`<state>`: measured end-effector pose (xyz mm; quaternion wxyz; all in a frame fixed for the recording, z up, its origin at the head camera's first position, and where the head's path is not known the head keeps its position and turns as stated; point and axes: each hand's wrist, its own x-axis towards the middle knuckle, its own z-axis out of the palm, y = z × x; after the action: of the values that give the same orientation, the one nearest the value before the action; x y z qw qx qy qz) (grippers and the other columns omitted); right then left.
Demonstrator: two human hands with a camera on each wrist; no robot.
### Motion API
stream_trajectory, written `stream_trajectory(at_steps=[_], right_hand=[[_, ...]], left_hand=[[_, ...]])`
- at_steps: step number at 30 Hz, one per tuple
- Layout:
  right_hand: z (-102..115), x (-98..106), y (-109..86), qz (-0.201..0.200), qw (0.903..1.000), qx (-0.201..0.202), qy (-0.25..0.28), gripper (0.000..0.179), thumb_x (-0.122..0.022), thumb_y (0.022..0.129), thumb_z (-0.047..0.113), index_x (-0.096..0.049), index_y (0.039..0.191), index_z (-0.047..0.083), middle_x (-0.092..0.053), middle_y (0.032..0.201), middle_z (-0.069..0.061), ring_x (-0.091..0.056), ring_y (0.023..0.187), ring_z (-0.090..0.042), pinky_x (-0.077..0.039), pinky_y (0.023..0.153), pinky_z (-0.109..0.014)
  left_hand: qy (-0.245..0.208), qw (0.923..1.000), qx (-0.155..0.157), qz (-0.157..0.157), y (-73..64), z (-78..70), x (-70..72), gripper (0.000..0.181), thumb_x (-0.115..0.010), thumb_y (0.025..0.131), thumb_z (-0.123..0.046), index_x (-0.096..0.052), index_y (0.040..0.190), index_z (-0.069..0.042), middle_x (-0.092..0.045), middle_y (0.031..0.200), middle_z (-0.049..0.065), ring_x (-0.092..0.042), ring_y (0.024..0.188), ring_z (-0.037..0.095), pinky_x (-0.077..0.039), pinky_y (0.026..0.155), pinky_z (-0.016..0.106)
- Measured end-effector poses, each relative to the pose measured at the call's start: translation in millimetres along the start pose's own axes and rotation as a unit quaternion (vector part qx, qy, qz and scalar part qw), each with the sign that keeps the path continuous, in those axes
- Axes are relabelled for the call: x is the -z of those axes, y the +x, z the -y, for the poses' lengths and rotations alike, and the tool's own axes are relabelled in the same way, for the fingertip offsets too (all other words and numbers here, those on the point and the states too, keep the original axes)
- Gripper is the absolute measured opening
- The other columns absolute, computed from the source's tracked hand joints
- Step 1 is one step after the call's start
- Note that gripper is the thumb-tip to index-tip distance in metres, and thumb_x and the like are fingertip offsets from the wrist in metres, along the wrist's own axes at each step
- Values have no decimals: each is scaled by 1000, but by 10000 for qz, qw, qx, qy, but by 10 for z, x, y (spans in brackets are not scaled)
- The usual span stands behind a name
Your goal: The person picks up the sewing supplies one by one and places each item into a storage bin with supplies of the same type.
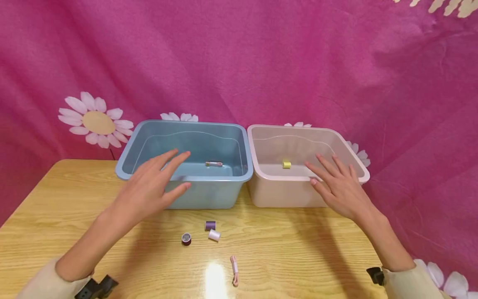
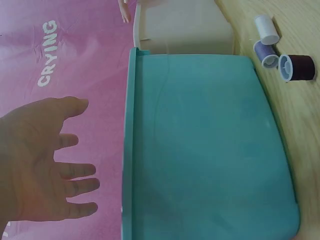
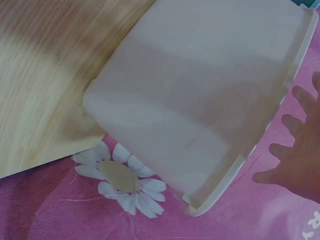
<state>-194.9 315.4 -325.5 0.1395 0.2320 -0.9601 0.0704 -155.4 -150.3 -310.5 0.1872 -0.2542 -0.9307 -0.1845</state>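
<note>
My left hand (image 1: 151, 182) hovers over the front left rim of the blue bin (image 1: 209, 193), fingers spread, holding nothing. My right hand (image 1: 341, 189) is over the front right rim of the pale pink bin (image 1: 284, 193), its fingers also spread and free of any object. Inside the blue bin lies a small bundled cord (image 1: 214, 164). A yellow thread spool (image 1: 286, 165) sits in the pink bin. On the table in front are a purple spool (image 1: 210, 225), a white spool (image 1: 214, 235), a dark maroon spool (image 1: 186, 239) and a pink bundled cord (image 1: 235, 270).
The two bins stand side by side on the wooden table (image 1: 261, 249), their rims nearly touching. Behind them hangs a pink cloth (image 1: 224, 62) printed with daisies. In the right wrist view, the table's edge shows beside the pink bin.
</note>
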Motion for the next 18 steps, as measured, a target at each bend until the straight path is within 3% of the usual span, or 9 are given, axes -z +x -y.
stream_trajectory(at_steps=[7,18], right_hand=[[-94,-46,-51,-19,9999,-96,-61,47,-48,105,38,-48,150,25,-35,158,-14,-21,144,-47,-13,101,-80],[-212,-97,-85,59,9995,-287,-77,45,-46,106,35,-49,149,23,-36,157,-14,-24,142,-50,-12,100,-80]], left_hand=[[-120,9994,-312,-71,-57,3,-94,67,-76,90,-28,-47,148,-11,-52,140,18,-53,123,41,-45,95,62],[-431,9917,-1042,-616,-150,-50,-266,55,-80,84,-19,-59,135,-8,-63,127,10,-59,117,31,-50,94,51]])
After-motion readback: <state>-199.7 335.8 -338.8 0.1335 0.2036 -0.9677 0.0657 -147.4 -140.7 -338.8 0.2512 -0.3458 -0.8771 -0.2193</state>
